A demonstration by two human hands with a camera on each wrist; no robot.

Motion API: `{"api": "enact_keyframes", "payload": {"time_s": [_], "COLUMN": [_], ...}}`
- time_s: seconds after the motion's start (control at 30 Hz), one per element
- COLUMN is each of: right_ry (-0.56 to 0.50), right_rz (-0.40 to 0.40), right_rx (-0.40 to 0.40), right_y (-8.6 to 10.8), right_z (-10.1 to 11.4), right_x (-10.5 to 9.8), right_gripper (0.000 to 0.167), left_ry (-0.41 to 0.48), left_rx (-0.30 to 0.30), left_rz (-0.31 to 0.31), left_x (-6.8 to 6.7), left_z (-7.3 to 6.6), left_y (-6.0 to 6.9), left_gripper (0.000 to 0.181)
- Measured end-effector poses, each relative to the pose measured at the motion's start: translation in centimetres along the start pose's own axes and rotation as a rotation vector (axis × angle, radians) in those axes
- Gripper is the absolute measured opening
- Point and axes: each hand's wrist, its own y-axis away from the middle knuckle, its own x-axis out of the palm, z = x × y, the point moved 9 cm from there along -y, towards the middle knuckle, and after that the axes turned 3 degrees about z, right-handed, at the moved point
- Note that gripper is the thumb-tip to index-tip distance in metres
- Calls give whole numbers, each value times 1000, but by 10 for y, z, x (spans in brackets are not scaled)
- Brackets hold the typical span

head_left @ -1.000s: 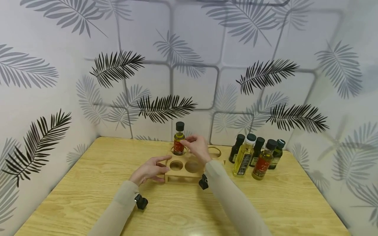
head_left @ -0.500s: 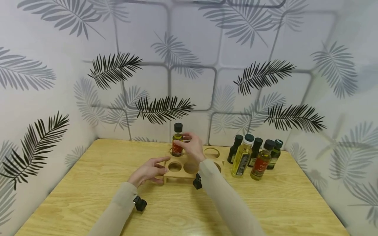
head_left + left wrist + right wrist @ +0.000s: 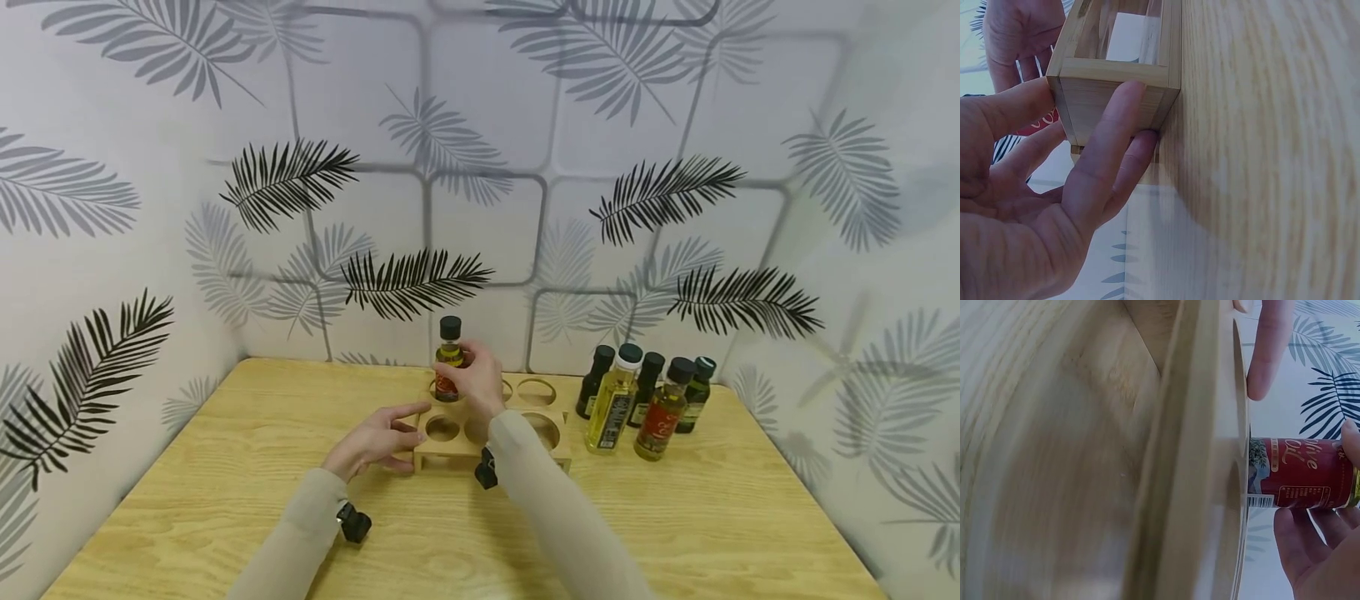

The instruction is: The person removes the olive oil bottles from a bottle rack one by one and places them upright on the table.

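Note:
My right hand (image 3: 482, 379) grips a small olive oil bottle (image 3: 450, 354) with a red label and black cap. The bottle is upright at the rear-left hole of a pale wooden rack (image 3: 453, 448); its label reads "Olive Oil" in the right wrist view, where its lower end (image 3: 1261, 472) meets the rack's top board. The thumb crosses the bottle's front, with the other fingers behind it. My left hand (image 3: 375, 443) rests against the rack's left end. In the left wrist view, its extended fingers touch the wooden end panel (image 3: 1116, 72).
To the right of the rack stand several bottles: a tall yellow oil bottle (image 3: 612, 408), a red-labelled one (image 3: 662, 421), and dark ones (image 3: 697, 396) behind. The rack has more round holes (image 3: 537, 392). A patterned wall rises behind the wooden table (image 3: 420, 533).
My right hand has moved left and closed from the bottle's right side to around it. The bottle stays at the same hole. My left hand stays at the rack's end; the head view shifts slightly.

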Motion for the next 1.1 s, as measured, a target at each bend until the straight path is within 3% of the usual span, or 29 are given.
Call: {"api": "enact_keyframes", "payload": {"time_s": [0.37,0.67,1.1], "right_ry": [-35,-57,-129], "right_rz": [-7,-22,-150], "right_rx": [-32,9,-64], "right_y": [-1,1,-1], "right_z": [1,-2,8], "right_x": [1,-4,-23], "right_gripper": [41,41,41], "left_ry": [-2,3,8], "left_rx": [2,2,7], "left_rz": [-5,-4,13], "left_x": [-1,1,1], "left_z": [-2,-2,0], "left_y": [0,1,-1], "left_gripper": [56,56,57]}}
